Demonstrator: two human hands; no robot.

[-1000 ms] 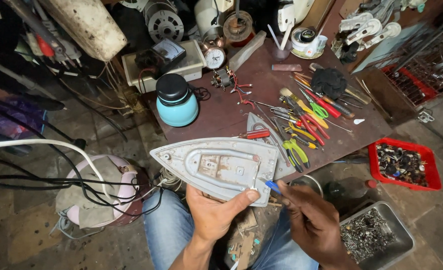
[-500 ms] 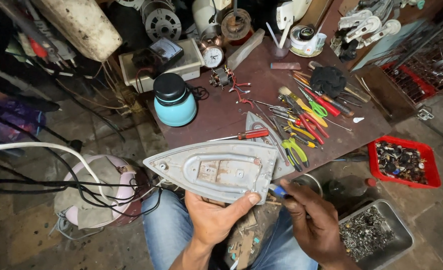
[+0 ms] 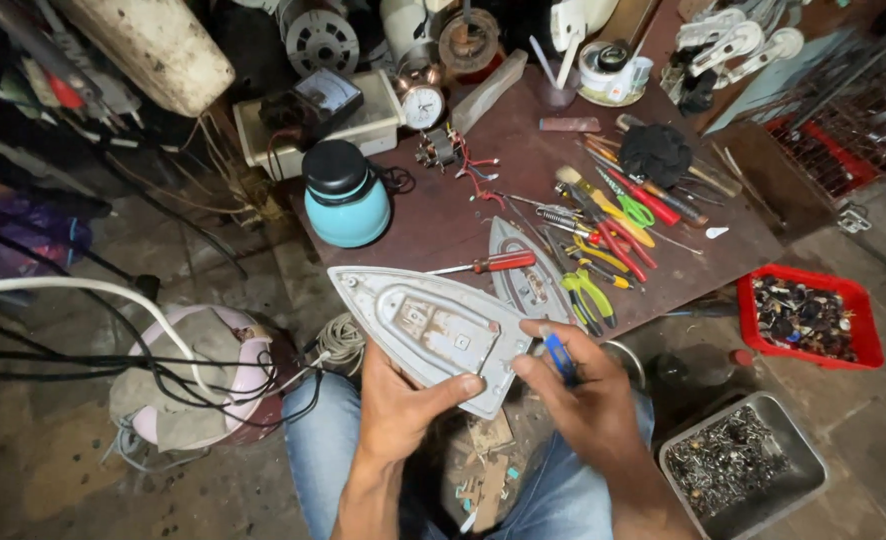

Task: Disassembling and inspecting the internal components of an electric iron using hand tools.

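Observation:
My left hand (image 3: 403, 405) grips a grey clothes-iron soleplate (image 3: 428, 330) from underneath, its inner side up and its tip pointing left. My right hand (image 3: 573, 395) holds a small blue-handled tool (image 3: 558, 352) against the wide rear end of the soleplate. A second, smaller iron plate (image 3: 523, 280) lies on the brown table just beyond, beside a red-handled screwdriver (image 3: 493, 263).
The brown table (image 3: 463, 210) carries a teal jug with a black lid (image 3: 346, 195), a pile of pliers and screwdrivers (image 3: 613, 230), a meter (image 3: 323, 100) and a small clock (image 3: 423, 105). A red tray of parts (image 3: 808, 315) and a metal tray of screws (image 3: 738, 460) sit at right. Cables and a pink bundle (image 3: 203, 375) lie left.
The soleplate has turned so its tip points further up-left and its rear end is lower. My right hand with the blue tool has shifted onto that rear edge.

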